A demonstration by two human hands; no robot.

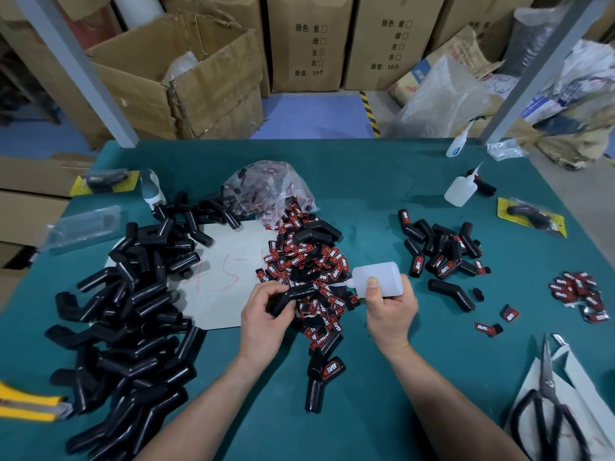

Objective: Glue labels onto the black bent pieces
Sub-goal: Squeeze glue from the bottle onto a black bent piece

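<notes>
White "TAPER" stands on the red-and-black labels heaped mid-table, and on the label stuck to one black bent piece near the front. The left carton and right carton print 颜色: 紫, 绿, 左, 右 and 数量: 10个. Red handwriting on the white sheet looks like 45.

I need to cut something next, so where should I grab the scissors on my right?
Grip the scissors by the black handle loops, reaching from the near edge: the loops lie toward you and the blades point away.
</notes>
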